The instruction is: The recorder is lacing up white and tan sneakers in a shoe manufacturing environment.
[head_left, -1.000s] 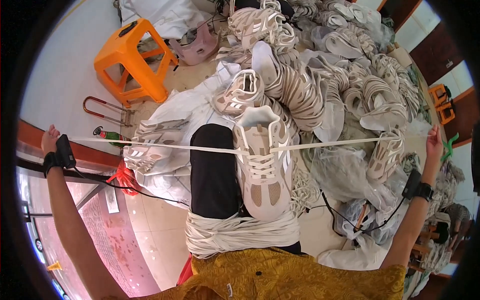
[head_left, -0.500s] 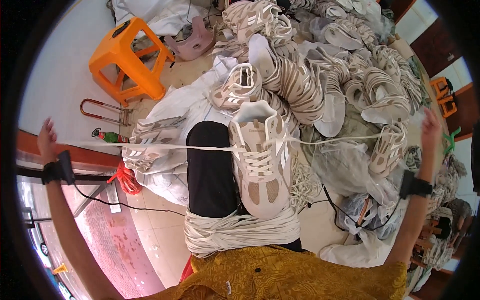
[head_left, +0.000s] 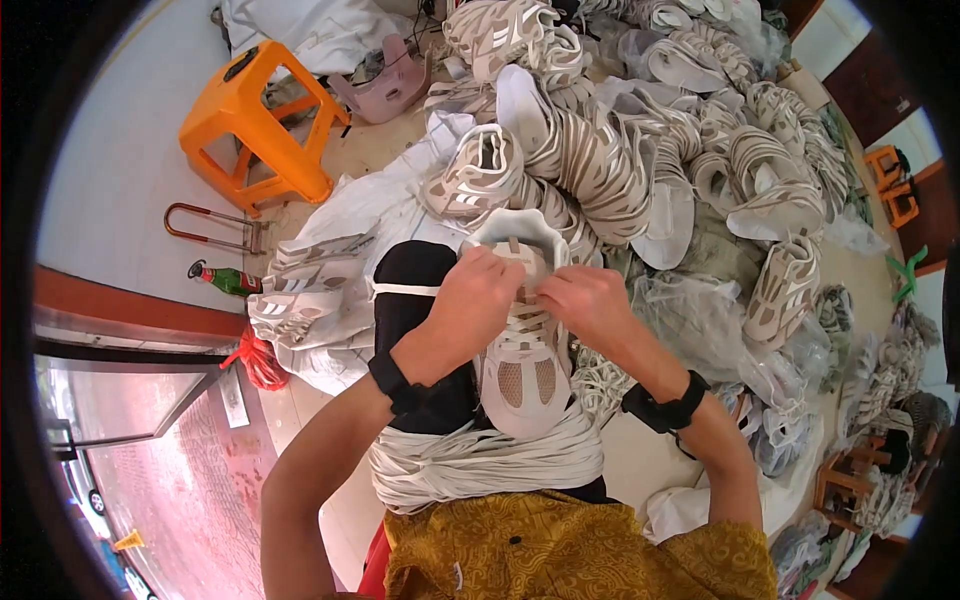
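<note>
A beige sneaker upper (head_left: 520, 385) lies on my lap, its toe toward me and its collar facing away. White lace (head_left: 525, 330) criss-crosses its front. My left hand (head_left: 478, 300) is closed in a pinch at the left row of upper eyelets, with a flat shoelace (head_left: 400, 290) trailing from it over my black-clad leg (head_left: 412, 262). At the right row my right hand (head_left: 585, 300) also pinches, close to the left one. The lace between its fingertips is mostly hidden. A thick bundle of white laces (head_left: 485, 465) lies across my lap, near the toe.
A large heap of stacked shoe uppers (head_left: 620, 170) fills the far side and right. More uppers (head_left: 310, 285) lie on white sacking (head_left: 350, 210) at left. An orange stool (head_left: 265, 130), a green bottle (head_left: 228, 280) and a red bag (head_left: 260, 360) stand or lie further left.
Both hands, spread far out to the sides with the lace ends stretched across, have come in to the top of the shoe. The sneaker stays on my lap.
</note>
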Available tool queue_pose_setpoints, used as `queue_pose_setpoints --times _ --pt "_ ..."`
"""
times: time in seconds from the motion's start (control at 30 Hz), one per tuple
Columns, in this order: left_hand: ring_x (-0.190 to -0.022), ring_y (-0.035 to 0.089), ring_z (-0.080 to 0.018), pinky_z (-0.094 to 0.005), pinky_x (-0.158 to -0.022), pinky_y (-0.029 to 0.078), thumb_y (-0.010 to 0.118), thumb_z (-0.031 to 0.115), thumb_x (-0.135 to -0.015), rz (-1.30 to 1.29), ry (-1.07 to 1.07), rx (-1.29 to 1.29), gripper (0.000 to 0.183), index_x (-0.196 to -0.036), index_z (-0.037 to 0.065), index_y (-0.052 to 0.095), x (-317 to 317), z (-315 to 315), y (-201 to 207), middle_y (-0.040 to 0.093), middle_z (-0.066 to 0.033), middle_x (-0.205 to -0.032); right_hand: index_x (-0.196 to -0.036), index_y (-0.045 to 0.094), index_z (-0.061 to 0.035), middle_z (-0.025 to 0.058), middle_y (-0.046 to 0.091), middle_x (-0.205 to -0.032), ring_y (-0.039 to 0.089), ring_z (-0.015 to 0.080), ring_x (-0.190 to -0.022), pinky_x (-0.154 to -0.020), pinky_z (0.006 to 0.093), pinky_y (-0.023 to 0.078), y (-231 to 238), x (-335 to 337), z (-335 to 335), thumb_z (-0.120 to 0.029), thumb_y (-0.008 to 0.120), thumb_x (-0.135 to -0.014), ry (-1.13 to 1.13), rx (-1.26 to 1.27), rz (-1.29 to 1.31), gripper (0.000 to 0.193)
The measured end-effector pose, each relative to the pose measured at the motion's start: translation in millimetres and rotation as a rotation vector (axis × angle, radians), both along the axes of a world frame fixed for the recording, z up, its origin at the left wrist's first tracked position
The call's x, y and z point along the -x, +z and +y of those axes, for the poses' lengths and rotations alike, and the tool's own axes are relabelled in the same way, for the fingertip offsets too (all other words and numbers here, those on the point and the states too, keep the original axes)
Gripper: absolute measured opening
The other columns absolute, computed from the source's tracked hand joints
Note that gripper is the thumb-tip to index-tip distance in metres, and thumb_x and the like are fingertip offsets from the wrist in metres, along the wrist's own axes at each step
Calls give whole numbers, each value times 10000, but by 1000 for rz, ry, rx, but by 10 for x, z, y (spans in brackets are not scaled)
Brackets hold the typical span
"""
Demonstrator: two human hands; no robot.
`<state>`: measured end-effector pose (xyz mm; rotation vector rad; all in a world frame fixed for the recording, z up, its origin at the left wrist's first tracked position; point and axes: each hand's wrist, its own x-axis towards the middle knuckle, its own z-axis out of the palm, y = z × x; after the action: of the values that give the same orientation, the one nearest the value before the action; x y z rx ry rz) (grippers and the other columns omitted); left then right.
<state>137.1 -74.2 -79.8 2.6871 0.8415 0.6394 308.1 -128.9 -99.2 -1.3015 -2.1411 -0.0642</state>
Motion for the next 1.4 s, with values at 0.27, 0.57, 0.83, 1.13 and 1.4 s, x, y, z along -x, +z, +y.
queue_pose_setpoints --times 0.27,0.57,0.83,1.13,1.4 --pt "-744 508 -259 -360 -785 401 522 10 -622 38 -62 -176 155 -774 39 533 18 -21 -70 487 -86 -680 -618 532 -81 32 471 -568 550 195 -544 -455 308 444 -153 29 13 -112 572 -613 -118 55 -121 50" --pt "-707 507 -245 -344 -803 394 525 19 -600 38 -46 -244 93 -670 43 470 54 -41 -74 476 -94 -641 -582 537 -61 45 502 -596 555 210 -566 -476 314 445 12 111 90 -133 555 -591 45 137 -347 74" --pt "-717 521 -226 -342 -734 388 541 25 -608 -14 43 -222 128 -734 49 540 66 -77 -60 514 -70 -677 -628 570 -85 34 503 -610 541 209 -593 -499 318 432 -164 2 213 -159 589 -617 183 165 17 77" --pt "-722 506 -212 -324 -680 366 549 72 -630 45 63 -106 40 -660 86 571 85 -36 -65 513 -43 -655 -668 594 -97 31 547 -662 552 215 -629 -537 321 433 -88 -38 248 -136 621 -602 250 320 164 82" --pt "-749 493 -228 -334 -644 361 543 83 -647 81 44 -91 28 -657 82 569 55 -35 -65 505 -46 -655 -645 588 -81 29 545 -618 555 215 -621 -539 325 439 -107 83 91 -109 634 -590 23 148 239 78"
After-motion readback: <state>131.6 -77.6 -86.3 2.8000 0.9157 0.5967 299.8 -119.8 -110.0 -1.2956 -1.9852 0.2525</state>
